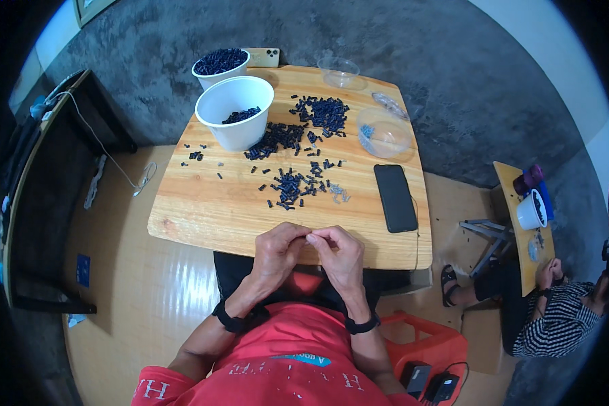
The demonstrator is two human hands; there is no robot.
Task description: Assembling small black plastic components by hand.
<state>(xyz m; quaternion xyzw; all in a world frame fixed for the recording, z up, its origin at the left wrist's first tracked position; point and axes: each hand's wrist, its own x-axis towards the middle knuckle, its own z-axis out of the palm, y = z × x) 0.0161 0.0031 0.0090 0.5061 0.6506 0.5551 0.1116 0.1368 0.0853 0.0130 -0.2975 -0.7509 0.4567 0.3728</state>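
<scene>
My left hand (277, 247) and my right hand (337, 250) meet at the near edge of the wooden table (203, 203). The fingers of both are pinched together, tip to tip; whatever sits between them is too small to make out. Just beyond lies a loose pile of small black parts (289, 187), short and tube-like. Beside it is a little heap of clear pieces (339, 193). Larger heaps of the same black parts (326, 114) spread farther back. A white tub (233, 139) holds more of them.
Behind the tub stands a second white tub (210, 80), filled with black parts. At right are a clear bowl (390, 142) with small blue pieces, another clear bowl (338, 73) and a black phone (394, 198). A red stool (440, 345) is by my right side. Another person (558, 318) sits at a small table far right.
</scene>
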